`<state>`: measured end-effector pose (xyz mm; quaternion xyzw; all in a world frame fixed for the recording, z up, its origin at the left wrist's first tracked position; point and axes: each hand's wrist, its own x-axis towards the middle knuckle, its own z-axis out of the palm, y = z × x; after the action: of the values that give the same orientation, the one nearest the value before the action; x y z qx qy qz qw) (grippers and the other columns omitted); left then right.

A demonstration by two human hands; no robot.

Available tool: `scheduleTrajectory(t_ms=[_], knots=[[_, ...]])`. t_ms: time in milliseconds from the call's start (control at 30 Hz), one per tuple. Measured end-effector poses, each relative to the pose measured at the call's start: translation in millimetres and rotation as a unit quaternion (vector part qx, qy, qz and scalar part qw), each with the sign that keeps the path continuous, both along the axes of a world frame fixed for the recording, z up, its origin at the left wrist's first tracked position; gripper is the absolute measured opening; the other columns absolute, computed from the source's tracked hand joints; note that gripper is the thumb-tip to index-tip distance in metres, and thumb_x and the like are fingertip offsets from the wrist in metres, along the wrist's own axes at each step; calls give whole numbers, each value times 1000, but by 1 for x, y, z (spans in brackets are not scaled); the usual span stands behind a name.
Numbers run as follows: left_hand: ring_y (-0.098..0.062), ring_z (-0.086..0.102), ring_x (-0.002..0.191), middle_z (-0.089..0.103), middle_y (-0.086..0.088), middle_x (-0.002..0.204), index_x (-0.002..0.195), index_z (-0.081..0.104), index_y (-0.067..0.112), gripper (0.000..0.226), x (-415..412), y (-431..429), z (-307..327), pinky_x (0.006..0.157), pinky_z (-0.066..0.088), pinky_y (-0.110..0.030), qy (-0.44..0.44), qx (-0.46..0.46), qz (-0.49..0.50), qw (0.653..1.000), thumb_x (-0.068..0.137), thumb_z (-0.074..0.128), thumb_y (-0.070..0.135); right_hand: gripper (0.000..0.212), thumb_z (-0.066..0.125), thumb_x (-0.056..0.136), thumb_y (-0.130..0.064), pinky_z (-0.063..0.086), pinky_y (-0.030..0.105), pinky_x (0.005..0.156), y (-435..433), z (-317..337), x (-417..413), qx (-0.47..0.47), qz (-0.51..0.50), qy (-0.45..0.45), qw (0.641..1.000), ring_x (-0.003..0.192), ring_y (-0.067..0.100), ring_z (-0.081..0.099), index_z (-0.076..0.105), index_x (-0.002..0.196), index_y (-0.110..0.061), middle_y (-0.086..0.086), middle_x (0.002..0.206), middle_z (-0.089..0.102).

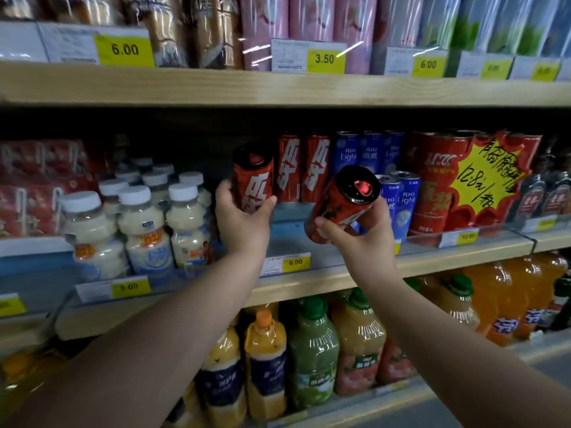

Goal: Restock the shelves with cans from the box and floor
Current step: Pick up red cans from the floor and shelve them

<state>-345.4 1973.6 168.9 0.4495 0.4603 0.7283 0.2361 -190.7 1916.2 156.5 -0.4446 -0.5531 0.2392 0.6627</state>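
While an upright red can (254, 176) is gripped by the left hand (242, 219) at the middle shelf (309, 279), another can (343, 203) — tilted — is clasped in the right hand (364, 233).

White-capped bottles of pale milky drink (145, 223) crowd the left part of the middle shelf, with red shrink-wrapped packs (34, 193) at its far left end. Blue cans (370, 152) stand near the middle, and beside them tall red cans carry a yellow starburst sign (485, 177). Yellow price tags (295, 262) line the shelf's front edge. On the shelf below stand juice bottles (312, 350) and orange soda bottles (506, 301).
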Motion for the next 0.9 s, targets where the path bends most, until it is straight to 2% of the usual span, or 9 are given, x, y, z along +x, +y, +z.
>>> scheduleTrajectory(t_ms=[33,167,267,333,467,600,700,833,900], knots=[[-3,57,98,57,5,115,127,45,19,63,-2,7,0,83,48,-16,4,5,9,1000,74,77,11,65,80,73,-13,47,17,92,3,1,-4,-1,-3,0,1000,108,-8,53,45,127,-21,-9,118,59],[-14,52,114,45,-7,131,134,40,19,68,-10,29,3,97,43,-26,41,1,37,998,75,75,10,64,80,73,-13,45,7,82,21,6,-22,1,-34,-9,999,109,-3,55,45,126,-21,-6,118,59],[-20,50,117,43,-12,133,137,39,16,70,-17,42,6,95,38,-21,65,-19,43,997,77,73,10,63,80,72,-15,44,3,78,33,13,-37,-6,-50,-13,999,100,-15,53,45,124,-26,-15,112,59],[-23,51,119,43,-14,135,139,38,16,72,-23,52,7,98,40,-24,59,-24,32,997,77,73,10,64,80,73,-16,44,2,75,38,16,-44,-10,-51,-15,999,93,-22,52,45,126,-25,-19,109,58],[-25,47,127,43,-13,139,142,33,17,74,-30,73,11,106,40,-37,70,-35,32,996,79,72,15,65,81,73,-16,48,12,82,43,15,-47,-11,-56,-21,998,94,-19,54,44,125,-25,-20,109,58],[-30,43,129,46,-16,138,144,32,15,75,-37,87,10,108,36,-42,109,-55,65,990,80,70,21,65,80,73,-16,44,3,75,57,9,-51,-2,-57,-20,998,101,-11,55,45,128,-22,-12,114,60],[-30,42,129,46,-15,139,145,30,15,75,-36,88,10,105,34,-40,151,-75,105,980,82,69,27,68,80,74,-24,46,13,82,73,6,-57,-12,-46,-19,999,110,5,57,43,131,-27,-8,120,60],[-32,48,123,50,-12,135,140,33,15,70,-28,87,15,97,40,-43,149,-109,149,971,81,68,32,68,81,72,-31,49,26,90,89,6,-60,-16,-23,-12,1000,109,4,57,39,126,-33,-9,120,59],[-33,50,120,53,-13,132,137,35,13,68,-23,87,14,93,42,-43,154,-106,167,968,81,68,33,66,82,72,-31,51,25,87,95,9,-59,-15,-9,-2,1000,105,1,59,37,120,-35,-9,117,60]])
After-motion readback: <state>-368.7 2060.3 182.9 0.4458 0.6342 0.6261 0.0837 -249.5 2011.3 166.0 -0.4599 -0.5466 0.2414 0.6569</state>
